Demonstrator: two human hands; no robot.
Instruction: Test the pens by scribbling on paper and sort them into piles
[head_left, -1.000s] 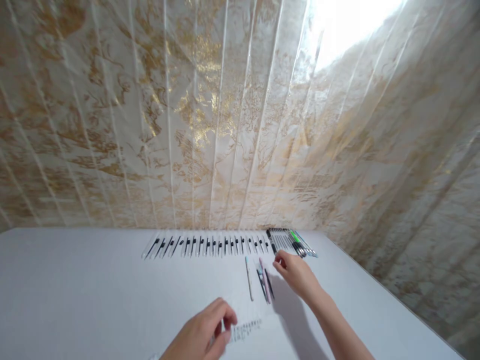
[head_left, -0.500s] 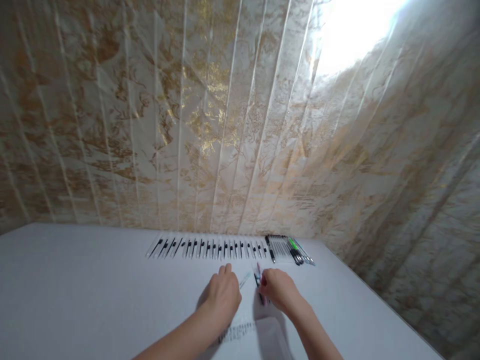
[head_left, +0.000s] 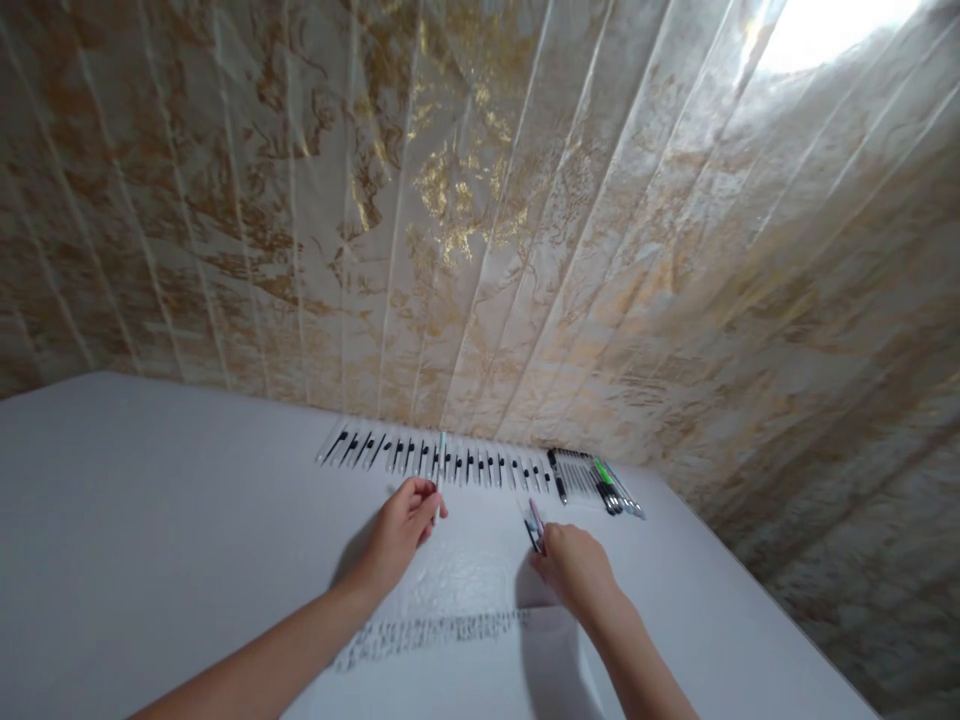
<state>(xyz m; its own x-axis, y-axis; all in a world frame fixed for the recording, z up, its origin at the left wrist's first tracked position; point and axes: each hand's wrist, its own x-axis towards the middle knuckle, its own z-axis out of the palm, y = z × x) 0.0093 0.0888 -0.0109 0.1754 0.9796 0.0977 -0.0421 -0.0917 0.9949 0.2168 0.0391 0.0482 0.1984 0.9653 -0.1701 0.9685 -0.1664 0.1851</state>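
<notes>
My left hand is closed in a pinch on a slim white pen with a pale teal end, held upright above the table. To the right, my right hand has its fingers closed round the lower part of a pink pen. A dark pen lies along the pink one; whether the fingers hold it too is hidden. Beyond both hands runs a row of clear pens with black parts, laid side by side.
Right of the row lie a thick black pen, several thin refills and a bundle of pens with a green one. A sheet with dark handwriting lies in front of me on the white table. A patterned curtain hangs behind.
My left hand has lifted a white pen with a teal end and moved left and forward. My right hand stays by the pink and dark pens. The camera view has tilted.
</notes>
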